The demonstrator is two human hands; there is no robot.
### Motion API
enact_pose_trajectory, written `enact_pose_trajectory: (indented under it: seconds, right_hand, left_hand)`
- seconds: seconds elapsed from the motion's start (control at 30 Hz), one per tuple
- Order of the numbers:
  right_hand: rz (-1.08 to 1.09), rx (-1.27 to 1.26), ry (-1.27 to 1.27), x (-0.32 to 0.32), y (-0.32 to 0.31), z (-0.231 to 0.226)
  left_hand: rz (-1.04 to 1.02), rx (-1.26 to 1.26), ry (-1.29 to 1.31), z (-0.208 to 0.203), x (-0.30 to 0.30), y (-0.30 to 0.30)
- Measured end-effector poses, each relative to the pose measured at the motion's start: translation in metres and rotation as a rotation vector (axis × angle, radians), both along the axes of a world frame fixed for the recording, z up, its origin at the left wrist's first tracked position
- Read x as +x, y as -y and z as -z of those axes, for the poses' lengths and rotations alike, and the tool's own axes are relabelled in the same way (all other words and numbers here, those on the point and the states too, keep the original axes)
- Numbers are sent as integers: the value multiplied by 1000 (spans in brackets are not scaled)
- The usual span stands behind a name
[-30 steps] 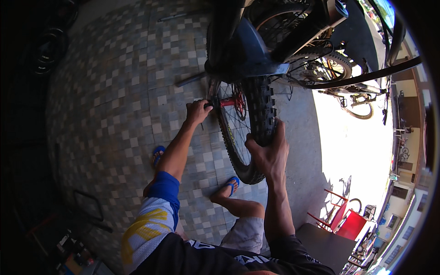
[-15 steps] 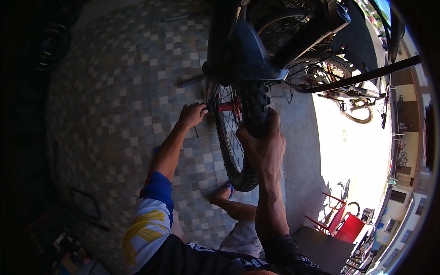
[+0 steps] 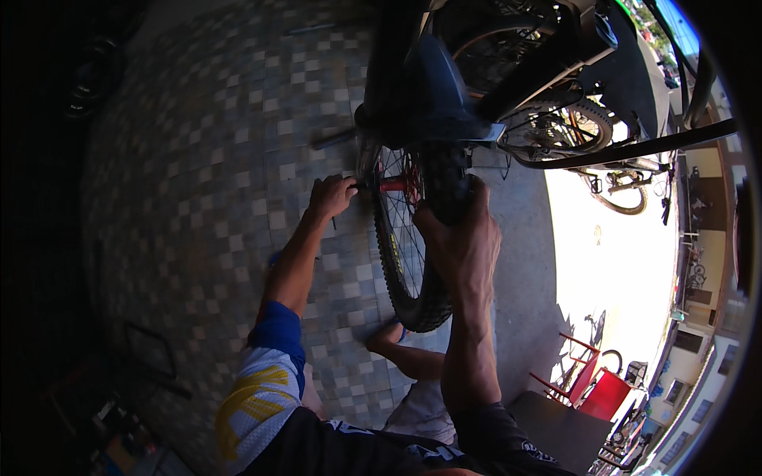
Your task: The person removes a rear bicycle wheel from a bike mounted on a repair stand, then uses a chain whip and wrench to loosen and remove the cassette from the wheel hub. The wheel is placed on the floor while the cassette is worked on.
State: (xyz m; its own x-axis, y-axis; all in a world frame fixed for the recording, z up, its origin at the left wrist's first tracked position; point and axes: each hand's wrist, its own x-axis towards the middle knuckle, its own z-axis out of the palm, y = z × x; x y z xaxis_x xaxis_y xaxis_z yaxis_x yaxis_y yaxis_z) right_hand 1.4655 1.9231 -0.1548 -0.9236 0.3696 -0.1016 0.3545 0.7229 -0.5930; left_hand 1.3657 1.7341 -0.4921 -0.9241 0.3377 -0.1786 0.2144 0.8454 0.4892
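A bicycle wheel with a knobby black tyre (image 3: 432, 309) stands below a dark fork and fender (image 3: 421, 95). My right hand (image 3: 468, 238) is wrapped round the top of that tyre, thumb on the near left side, fingers on the far side. To the left, the fingers of my left hand (image 3: 333, 197) are pinched together at the outer end of the axle, in line with the red hub (image 3: 394, 184). What they pinch is mostly hidden; a thin dark rod end (image 3: 334, 224) sticks out below the hand.
Other bicycles (image 3: 571, 127) stand at the upper right, beside sunlit ground. A red chair (image 3: 605, 394) and a dark tabletop (image 3: 556, 428) are at the lower right. Tiled floor (image 3: 214, 190) spreads to the left. Dark clutter (image 3: 119, 432) fills the lower left corner.
The thin rod end under my left hand has shifted slightly to the left and up. Fork and fender sit slightly further right in view. Both hands keep their holds.
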Motion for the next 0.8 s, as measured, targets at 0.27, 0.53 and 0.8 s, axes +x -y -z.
enact_pose_trajectory:
  seconds: [0.27,0.53,0.8]
  right_hand:
    - [13,-13,51,-2,-5,-2]
    - [-51,31,33,-4,-3,0]
    - [-56,6,22,-5,-1,-5]
  left_hand:
    - [-36,-16,-90,5,16,51]
    - [-18,59,-9,6,16,61]
    - [-74,294,203,9,23,70]
